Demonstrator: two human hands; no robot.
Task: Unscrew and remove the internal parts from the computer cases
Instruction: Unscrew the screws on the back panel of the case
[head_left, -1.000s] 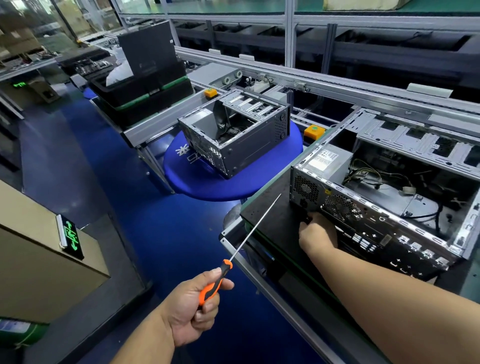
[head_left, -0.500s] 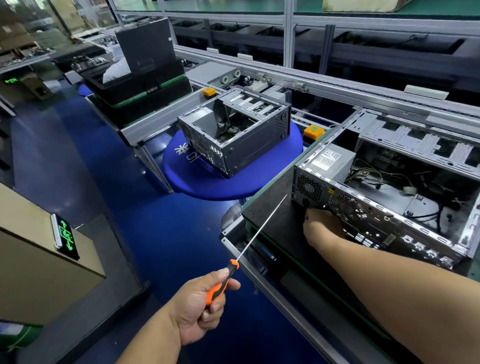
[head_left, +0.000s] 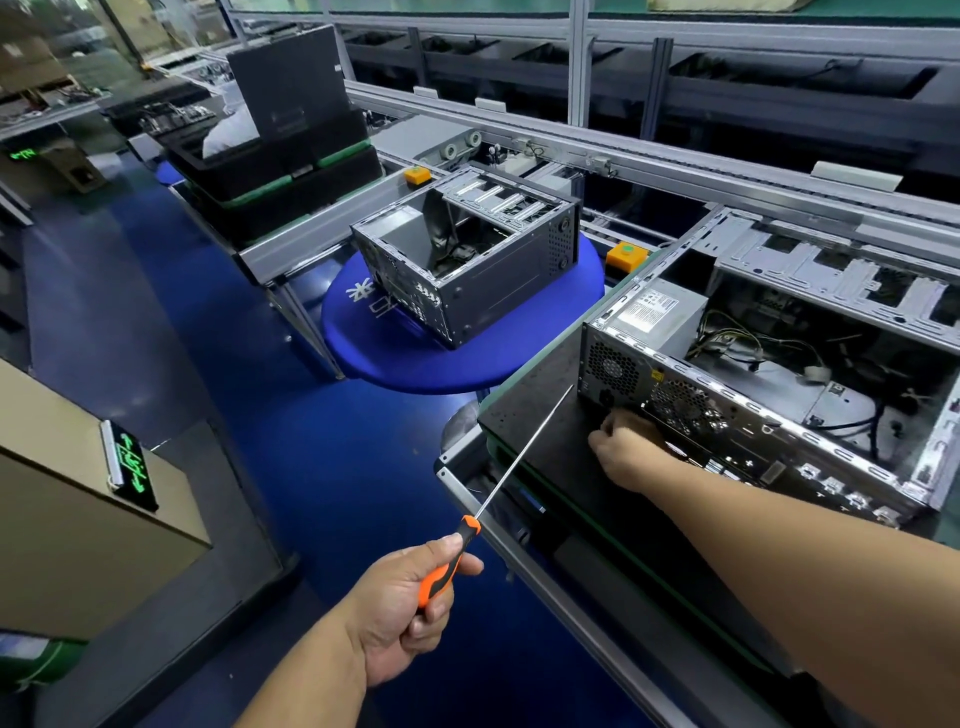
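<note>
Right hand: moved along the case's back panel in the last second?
No. The right hand stays at the back panel of the near computer case, just below its round fan grille, as before.

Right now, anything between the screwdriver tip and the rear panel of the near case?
Nothing visible. The orange-handled screwdriver in the left hand points over bare black mat at the open grey computer case. The right hand sits at the panel beside that line, not across it.

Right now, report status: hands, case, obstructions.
Left hand grips screwdriver, tip short of case. Right hand at rear panel of open case, grip unclear. Power supply and cables inside.
</note>
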